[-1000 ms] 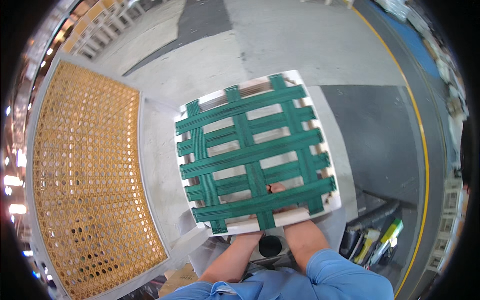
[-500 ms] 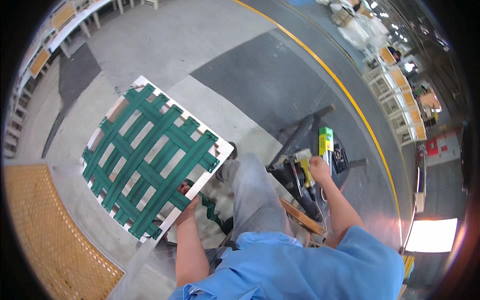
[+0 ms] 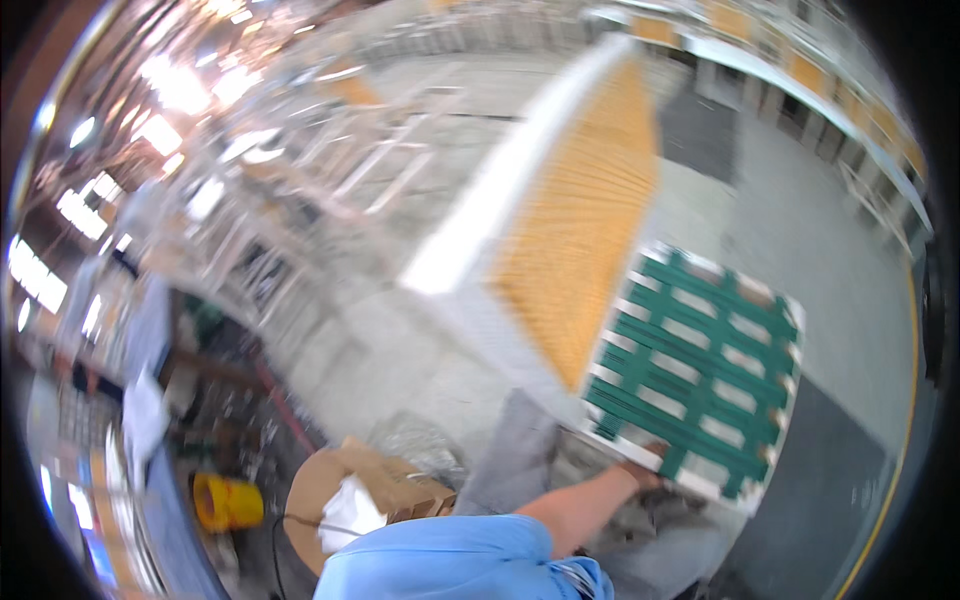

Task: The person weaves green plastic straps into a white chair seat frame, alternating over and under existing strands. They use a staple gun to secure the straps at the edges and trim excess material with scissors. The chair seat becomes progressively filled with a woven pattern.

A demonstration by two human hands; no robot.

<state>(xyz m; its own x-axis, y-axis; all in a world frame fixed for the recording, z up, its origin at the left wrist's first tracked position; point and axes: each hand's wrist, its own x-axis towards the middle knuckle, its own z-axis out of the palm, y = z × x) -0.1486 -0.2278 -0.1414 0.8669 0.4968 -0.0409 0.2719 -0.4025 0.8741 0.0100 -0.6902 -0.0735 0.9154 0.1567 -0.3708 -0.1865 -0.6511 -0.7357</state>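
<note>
Webbed seat (image 3: pixel 706 380): lay right of centre before the person's knees, green straps crossing both ways over a white frame.
Left hand (image 3: pixel 645 470): appeared closed around the near rail, though blur hid the fingertips.
Right hand: out of view; its hold could not be told.
Work in hand: steadying the seat one-handed, by the look of it.
Near rail (image 3: pixel 706 488): any shift of the seat seemed to call for a firm hold here.
Cane panel (image 3: pixel 590 220): rose beside the seat's left edge, likely hindering reach from there.
Cardboard box (image 3: pixel 420 495): sat left of the legs, white wrapping (image 3: pixel 352 515) at its opening.
Yellow container (image 3: pixel 227 503): stood farther left.
Chair frames (image 3: pixel 385 180): filled the blurred background.
</note>
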